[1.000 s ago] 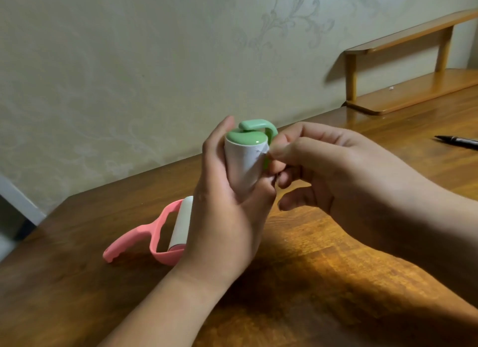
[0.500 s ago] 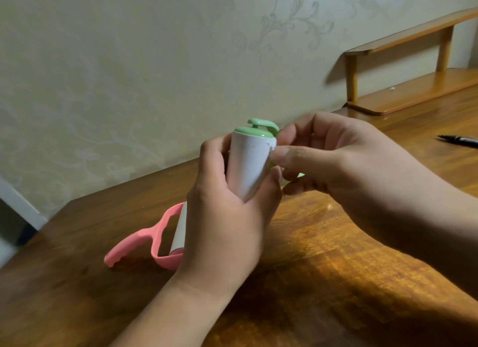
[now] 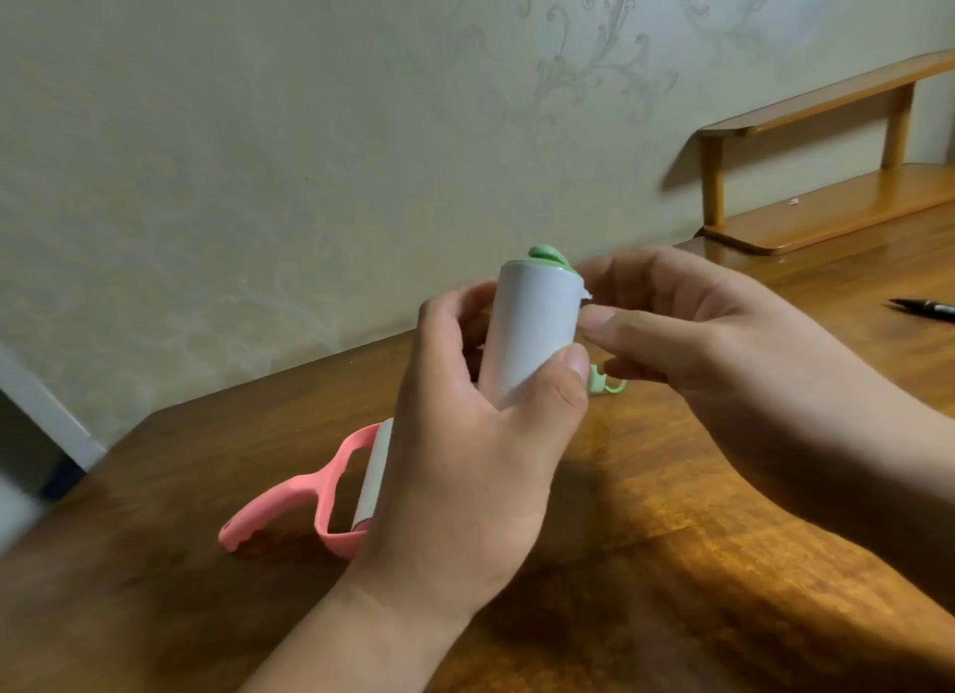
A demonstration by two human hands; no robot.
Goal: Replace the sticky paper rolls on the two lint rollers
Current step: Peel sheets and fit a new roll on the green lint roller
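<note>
Left hand [image 3: 465, 465] grips green roller [image 3: 532, 330] | right hand [image 3: 687, 325] pinches paper edge | pink roller [image 3: 330, 496] behind (half hidden)

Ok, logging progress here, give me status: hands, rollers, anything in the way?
Left hand grips green roller's white roll. Right hand pinches its top edge. Pink roller lies on table. No obstruction.

Wooden table [image 3: 672, 563]: pink roller [image 3: 310, 496], apparently pen [image 3: 925, 308]

This looks like a room in a home. The wall [image 3: 258, 149] has pale paper with soft curly leaf shapes on it. A brown wooden tabletop [image 3: 672, 537] stands right against that wall. A small wooden shelf [image 3: 827, 211] sits on its far corner, and a black pen [image 3: 925, 309] lies near it.
</note>
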